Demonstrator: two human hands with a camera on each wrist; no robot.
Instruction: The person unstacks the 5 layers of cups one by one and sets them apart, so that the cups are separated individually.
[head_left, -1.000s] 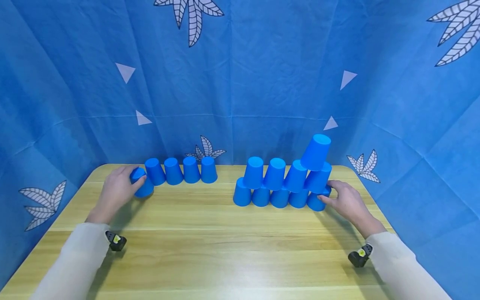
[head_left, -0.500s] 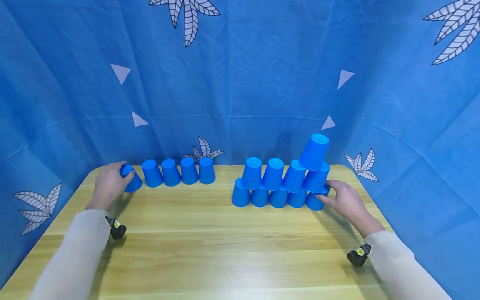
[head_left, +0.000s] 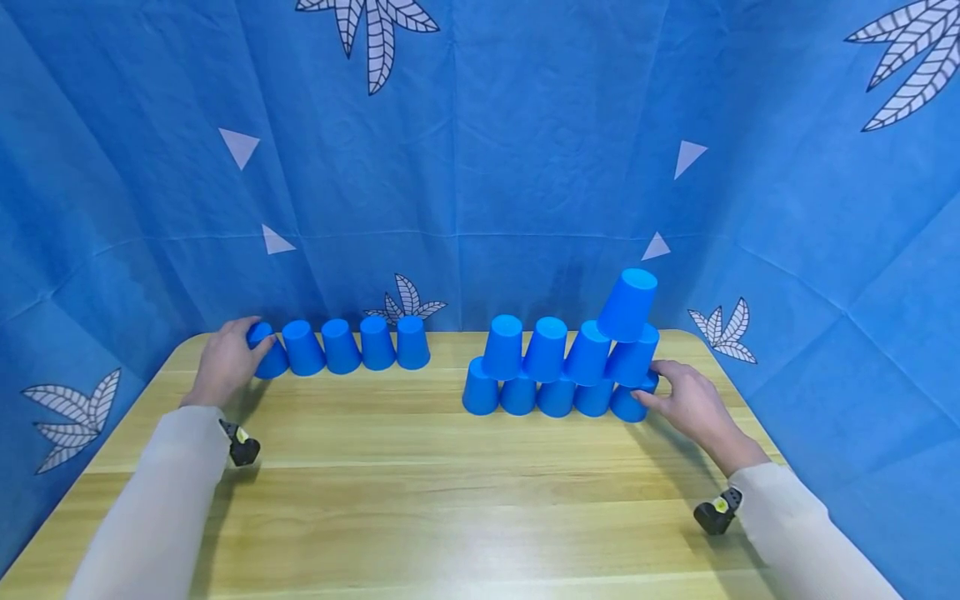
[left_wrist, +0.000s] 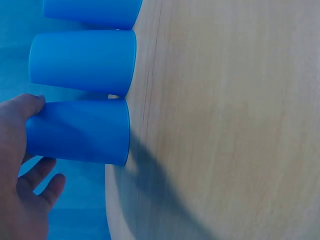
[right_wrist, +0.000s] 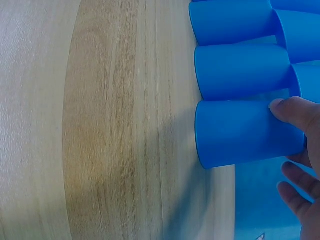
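Note:
At the left end of a row of upside-down blue cups, my left hand (head_left: 225,364) holds the end cup (head_left: 273,362) near its narrow top. The left wrist view has that cup (left_wrist: 82,132) with the thumb on its near side and other fingers partly hidden behind. My right hand (head_left: 696,406) grips the rightmost bottom cup (head_left: 628,405) of a tiered stack between thumb and fingers. Four-sided gaps aside, a middle tier (head_left: 544,350) sits across that bottom row. One single cup (head_left: 628,307) tops the stack's right end.
Several upside-down cups (head_left: 341,347) stand side by side right of the left hand. The wooden table (head_left: 450,500) runs back to a blue patterned curtain (head_left: 525,167), which also hangs along both sides.
My left hand has shifted the end cup left and back, then slightly right, into line beside the row. The right hand and the stack look unchanged.

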